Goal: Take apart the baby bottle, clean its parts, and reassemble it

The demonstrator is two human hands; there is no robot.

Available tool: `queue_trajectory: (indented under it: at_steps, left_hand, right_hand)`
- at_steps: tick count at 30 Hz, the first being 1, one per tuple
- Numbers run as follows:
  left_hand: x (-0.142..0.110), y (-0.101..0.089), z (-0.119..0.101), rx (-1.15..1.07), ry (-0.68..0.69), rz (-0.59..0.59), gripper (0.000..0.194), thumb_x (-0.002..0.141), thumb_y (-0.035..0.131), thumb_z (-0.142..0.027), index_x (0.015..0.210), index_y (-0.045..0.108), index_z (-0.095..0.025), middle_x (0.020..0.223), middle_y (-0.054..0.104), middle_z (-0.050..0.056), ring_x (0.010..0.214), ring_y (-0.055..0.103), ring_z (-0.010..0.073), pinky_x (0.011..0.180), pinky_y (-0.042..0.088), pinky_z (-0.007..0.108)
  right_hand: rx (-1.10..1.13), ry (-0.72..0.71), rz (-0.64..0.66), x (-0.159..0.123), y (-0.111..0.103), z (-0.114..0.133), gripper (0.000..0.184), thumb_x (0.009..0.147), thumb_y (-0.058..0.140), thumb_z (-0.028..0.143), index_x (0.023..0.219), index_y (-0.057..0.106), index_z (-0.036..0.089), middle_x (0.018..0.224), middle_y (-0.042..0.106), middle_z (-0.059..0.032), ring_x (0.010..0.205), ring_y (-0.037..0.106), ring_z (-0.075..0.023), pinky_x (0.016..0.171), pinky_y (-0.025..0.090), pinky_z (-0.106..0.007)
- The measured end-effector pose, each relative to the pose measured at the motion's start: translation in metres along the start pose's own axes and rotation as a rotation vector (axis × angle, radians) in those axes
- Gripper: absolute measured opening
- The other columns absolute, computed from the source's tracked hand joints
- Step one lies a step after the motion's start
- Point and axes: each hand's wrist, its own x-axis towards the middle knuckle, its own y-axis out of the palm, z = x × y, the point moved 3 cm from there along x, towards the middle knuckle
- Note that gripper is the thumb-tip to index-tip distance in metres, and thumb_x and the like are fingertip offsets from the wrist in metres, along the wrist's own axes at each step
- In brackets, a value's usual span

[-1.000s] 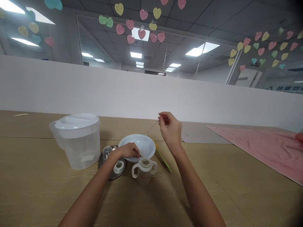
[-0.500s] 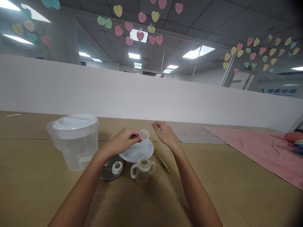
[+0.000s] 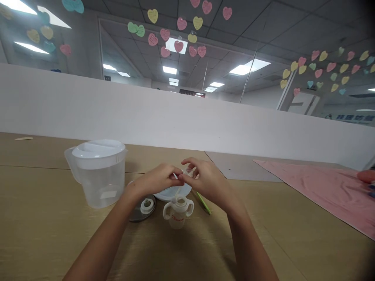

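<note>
Above a two-handled baby bottle (image 3: 177,214), my left hand (image 3: 162,176) pinches a small clear round cap (image 3: 188,171). My right hand (image 3: 205,180) has its fingers curled round the cap's other side, partly hiding it. A thin pale straw (image 3: 177,191) hangs below the hands toward the bottle's open mouth; its upper end is hidden. The bottle stands upright, with red print on its front. Left of it, a white ring lid with a nipple (image 3: 147,206) rests on a round metal plate (image 3: 136,214). Behind the bottle lies a white plate (image 3: 164,195).
A clear pitcher with a white lid (image 3: 101,171) stands on the left. A green-handled tool (image 3: 204,203) lies right of the bottle. Pink cloth (image 3: 310,191) covers the table's right side. A low white wall (image 3: 175,117) runs along the back.
My right hand has moved left and closed in on the cap, which it was apart from before. The cap has shifted slightly right and turned. The camera view has moved a little.
</note>
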Motion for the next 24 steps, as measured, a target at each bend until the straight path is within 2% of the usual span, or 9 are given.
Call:
queue_trajectory:
  at_steps: [2,4,5,8,12,14,19,24]
  left_hand:
    - [-0.002,-0.003,0.015,0.07,-0.128,0.032,0.021,0.072,0.052,-0.033,0.083,0.067,-0.022,0.074,0.065,-0.001,0.067,0.056,0.0145,0.058,0.038,0.021]
    - [-0.003,-0.004,0.039,0.21,-0.334,0.071,0.018,0.066,0.058,-0.03,0.078,0.067,-0.021,0.076,0.067,0.001,0.07,0.058,0.0168,0.06,0.039,0.023]
    - [-0.004,-0.003,0.053,0.287,-0.464,0.106,0.013,0.062,0.059,-0.025,0.071,0.067,-0.02,0.073,0.067,0.002,0.068,0.058,0.0178,0.059,0.04,0.024]
    - [-0.005,0.005,0.086,0.326,-0.653,0.174,0.011,0.05,0.065,-0.016,0.06,0.064,-0.015,0.057,0.064,0.005,0.057,0.058,0.0199,0.054,0.041,0.027]
    - [-0.004,0.016,0.104,0.278,-0.763,0.26,0.011,0.047,0.066,-0.015,0.056,0.061,-0.015,0.044,0.057,0.002,0.048,0.055,0.0185,0.05,0.043,0.029]
    - [-0.005,0.017,0.105,0.265,-0.787,0.279,0.01,0.048,0.067,-0.016,0.052,0.058,-0.015,0.043,0.057,0.002,0.048,0.056,0.0181,0.051,0.045,0.029]
    - [-0.006,0.018,0.104,0.263,-0.839,0.338,0.018,0.046,0.069,-0.013,0.042,0.052,-0.014,0.044,0.057,0.003,0.047,0.056,0.0182,0.052,0.047,0.031]
    - [-0.006,0.019,0.102,0.303,-0.875,0.37,0.019,0.045,0.069,-0.01,0.039,0.051,-0.014,0.048,0.061,0.006,0.048,0.059,0.0203,0.054,0.048,0.032]
  right_hand:
    - [0.016,0.012,-0.03,-0.001,-0.003,-0.001,0.026,0.077,0.056,0.036,0.099,0.061,0.023,0.082,0.065,-0.0034,0.071,0.059,-0.0164,0.058,0.042,-0.026]
    - [0.016,0.021,-0.034,-0.002,-0.006,-0.002,0.026,0.075,0.058,0.034,0.098,0.061,0.024,0.082,0.065,-0.0029,0.072,0.058,-0.0164,0.059,0.043,-0.026]
    - [0.015,0.022,-0.02,-0.002,-0.006,-0.002,0.025,0.075,0.059,0.033,0.098,0.061,0.024,0.082,0.065,-0.0027,0.072,0.058,-0.0164,0.06,0.043,-0.026]
    - [0.008,0.011,0.033,-0.001,-0.003,-0.006,0.024,0.075,0.058,0.031,0.098,0.061,0.024,0.082,0.065,-0.0026,0.074,0.058,-0.0169,0.06,0.043,-0.027]
    - [-0.006,0.0,0.113,0.002,0.003,-0.01,0.024,0.075,0.059,0.031,0.097,0.061,0.023,0.079,0.065,-0.0021,0.071,0.058,-0.0166,0.058,0.042,-0.027]
    - [0.002,0.0,0.122,0.003,0.004,-0.011,0.023,0.075,0.058,0.031,0.096,0.062,0.024,0.08,0.065,-0.0019,0.07,0.058,-0.0164,0.058,0.042,-0.027]
    - [0.035,0.042,0.047,0.001,-0.004,-0.009,0.024,0.075,0.058,0.03,0.097,0.061,0.024,0.082,0.065,-0.0026,0.067,0.058,-0.0153,0.056,0.042,-0.026]
    - [0.042,0.07,0.061,-0.002,-0.01,-0.006,0.026,0.076,0.056,0.033,0.1,0.061,0.023,0.088,0.065,-0.0035,0.073,0.059,-0.0157,0.061,0.044,-0.027]
